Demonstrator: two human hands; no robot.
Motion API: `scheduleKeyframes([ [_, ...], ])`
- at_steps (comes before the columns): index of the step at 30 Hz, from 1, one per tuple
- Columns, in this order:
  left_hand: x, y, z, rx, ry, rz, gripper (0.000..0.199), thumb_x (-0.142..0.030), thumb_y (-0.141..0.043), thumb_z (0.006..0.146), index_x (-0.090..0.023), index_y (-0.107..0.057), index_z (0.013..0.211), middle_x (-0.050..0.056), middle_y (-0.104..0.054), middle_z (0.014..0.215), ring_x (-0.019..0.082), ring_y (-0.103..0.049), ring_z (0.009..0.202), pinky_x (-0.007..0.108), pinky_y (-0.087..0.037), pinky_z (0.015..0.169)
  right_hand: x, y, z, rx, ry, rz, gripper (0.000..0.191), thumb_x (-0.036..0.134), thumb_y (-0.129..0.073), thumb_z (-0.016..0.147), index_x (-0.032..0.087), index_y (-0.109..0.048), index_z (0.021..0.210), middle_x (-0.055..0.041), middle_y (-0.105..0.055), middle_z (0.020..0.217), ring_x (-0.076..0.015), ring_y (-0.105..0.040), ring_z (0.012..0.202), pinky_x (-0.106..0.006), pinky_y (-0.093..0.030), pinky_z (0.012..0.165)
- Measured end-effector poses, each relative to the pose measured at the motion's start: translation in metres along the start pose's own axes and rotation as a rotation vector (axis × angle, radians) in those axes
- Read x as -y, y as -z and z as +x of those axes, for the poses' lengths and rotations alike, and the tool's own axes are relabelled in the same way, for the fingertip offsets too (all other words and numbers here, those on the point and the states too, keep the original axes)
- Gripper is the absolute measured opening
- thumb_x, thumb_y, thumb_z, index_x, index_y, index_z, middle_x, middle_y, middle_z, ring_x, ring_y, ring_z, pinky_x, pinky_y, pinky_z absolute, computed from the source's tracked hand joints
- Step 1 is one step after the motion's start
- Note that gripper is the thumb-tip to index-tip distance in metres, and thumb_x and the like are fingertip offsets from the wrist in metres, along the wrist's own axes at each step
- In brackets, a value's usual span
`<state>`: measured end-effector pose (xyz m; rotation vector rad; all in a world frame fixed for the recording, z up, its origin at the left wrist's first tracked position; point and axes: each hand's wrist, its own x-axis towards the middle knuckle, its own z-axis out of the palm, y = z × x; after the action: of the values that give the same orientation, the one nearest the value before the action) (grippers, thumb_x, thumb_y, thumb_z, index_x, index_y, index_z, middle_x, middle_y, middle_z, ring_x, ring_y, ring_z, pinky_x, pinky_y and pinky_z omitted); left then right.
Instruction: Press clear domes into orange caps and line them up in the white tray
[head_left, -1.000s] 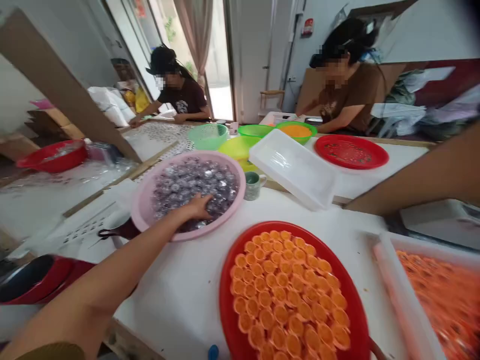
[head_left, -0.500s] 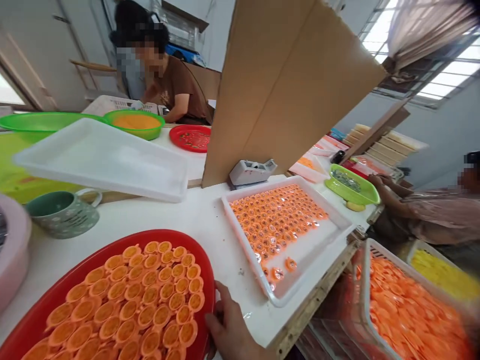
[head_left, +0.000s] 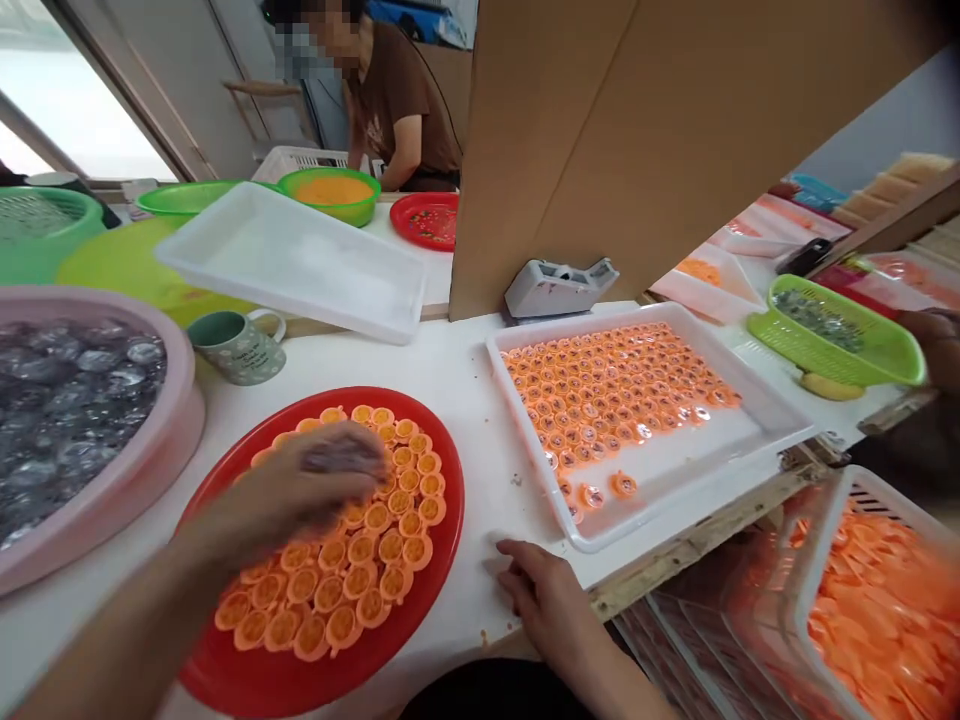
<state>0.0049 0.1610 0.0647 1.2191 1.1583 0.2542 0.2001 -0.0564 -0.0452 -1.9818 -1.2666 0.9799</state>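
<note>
Over the round red tray [head_left: 450,520] is my left hand [head_left: 311,480], its fingers wrapped round a dark, shiny bunch of clear pieces that motion blurs. Rows of orange cups [head_left: 390,545] with a deeper orange filling cover much of that tray. My right hand [head_left: 544,595] rests on the white tabletop between the red tray and a white tray [head_left: 727,450], fingers apart and holding nothing. Small orange pieces with shiny, dark-marked tops [head_left: 600,400] stand in close rows in the white tray, with a few loose ones near its front corner.
A pink basin [head_left: 176,400] of clear, shiny pieces stands at the left, beside a green mug [head_left: 244,350]. Behind are an empty white tray [head_left: 300,265], a tape dispenser [head_left: 559,290] and a cardboard divider [head_left: 600,130]. Orange pieces fill a crate [head_left: 877,600] at lower right. Two other people are partly visible.
My left hand has come into view over the red tray with the shiny bunch. My right hand has left the red tray's rim. The view has shifted, showing the pink basin more fully.
</note>
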Motion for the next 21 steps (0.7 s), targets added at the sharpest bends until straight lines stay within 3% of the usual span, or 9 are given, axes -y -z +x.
scheduleKeyframes([
  [1,0.004,-0.024,0.001,0.154,-0.039,0.159,0.015,-0.028,-0.072,0.077,-0.02,-0.066,0.089,-0.002,-0.061,0.069,0.009,-0.048,0.045,0.019,-0.035,0.037,-0.005,0.007,-0.007,-0.009,0.021,-0.043,0.031,0.022,-0.049,0.088,0.016,-0.067,0.113,-0.0097,-0.071,0.092,-0.0224,-0.068,0.079,-0.033,-0.054,0.073],
  [2,0.011,-0.052,0.003,0.238,-0.081,0.242,0.01,-0.025,-0.071,0.075,-0.021,-0.066,0.084,-0.002,-0.06,0.066,0.01,-0.047,0.044,0.021,-0.034,0.037,-0.01,0.012,-0.013,-0.02,0.035,-0.076,0.031,0.022,-0.048,0.089,0.017,-0.067,0.112,-0.0099,-0.071,0.094,-0.0233,-0.068,0.085,-0.034,-0.053,0.077],
  [5,0.038,-0.135,0.015,0.237,-0.268,0.441,0.012,-0.01,-0.066,0.069,-0.021,-0.065,0.075,0.003,-0.06,0.082,0.019,-0.058,0.068,0.028,-0.047,0.056,-0.023,0.024,-0.027,-0.026,0.043,-0.11,0.032,0.021,-0.043,0.092,0.018,-0.066,0.113,-0.0098,-0.07,0.096,-0.0227,-0.067,0.087,-0.033,-0.053,0.078],
  [8,0.066,-0.181,0.023,0.214,-0.348,0.596,0.018,-0.005,-0.063,0.067,-0.02,-0.065,0.079,0.008,-0.059,0.095,0.028,-0.056,0.096,0.039,-0.047,0.083,-0.033,0.029,-0.034,-0.031,0.054,-0.077,0.031,0.021,-0.04,0.094,0.017,-0.065,0.113,-0.0092,-0.068,0.093,-0.0213,-0.066,0.085,-0.032,-0.052,0.076],
  [11,0.076,-0.189,0.023,0.213,-0.365,0.695,0.026,-0.008,-0.061,0.073,-0.02,-0.064,0.096,0.011,-0.056,0.112,0.032,-0.049,0.112,0.046,-0.041,0.096,-0.04,0.03,-0.036,-0.056,0.073,-0.035,0.029,0.02,-0.04,0.095,0.018,-0.063,0.112,-0.0086,-0.067,0.093,-0.0211,-0.065,0.085,-0.032,-0.052,0.077],
  [15,0.069,-0.178,0.019,0.276,-0.371,0.751,0.064,-0.011,-0.072,0.067,-0.026,-0.054,0.127,0.013,-0.045,0.137,0.035,-0.037,0.13,0.049,-0.034,0.106,-0.046,0.031,-0.037,-0.085,0.088,0.005,0.027,0.019,-0.041,0.095,0.017,-0.062,0.112,-0.0088,-0.067,0.094,-0.0214,-0.065,0.086,-0.033,-0.051,0.078],
  [18,0.064,-0.168,0.019,0.329,-0.359,0.755,0.086,-0.013,-0.08,0.058,-0.029,-0.048,0.136,0.013,-0.035,0.148,0.039,-0.029,0.138,0.051,-0.033,0.108,-0.05,0.034,-0.037,-0.087,0.086,0.008,0.026,0.019,-0.042,0.095,0.017,-0.062,0.111,-0.0086,-0.067,0.095,-0.0212,-0.065,0.088,-0.032,-0.051,0.078],
  [21,0.058,-0.155,0.021,0.421,-0.29,0.742,0.091,-0.013,-0.079,0.057,-0.028,-0.046,0.14,0.013,-0.029,0.155,0.039,-0.023,0.143,0.05,-0.034,0.109,-0.053,0.036,-0.037,-0.084,0.084,-0.018,0.022,0.02,-0.044,0.095,0.018,-0.063,0.104,-0.0076,-0.067,0.092,-0.021,-0.065,0.085,-0.031,-0.05,0.077],
])
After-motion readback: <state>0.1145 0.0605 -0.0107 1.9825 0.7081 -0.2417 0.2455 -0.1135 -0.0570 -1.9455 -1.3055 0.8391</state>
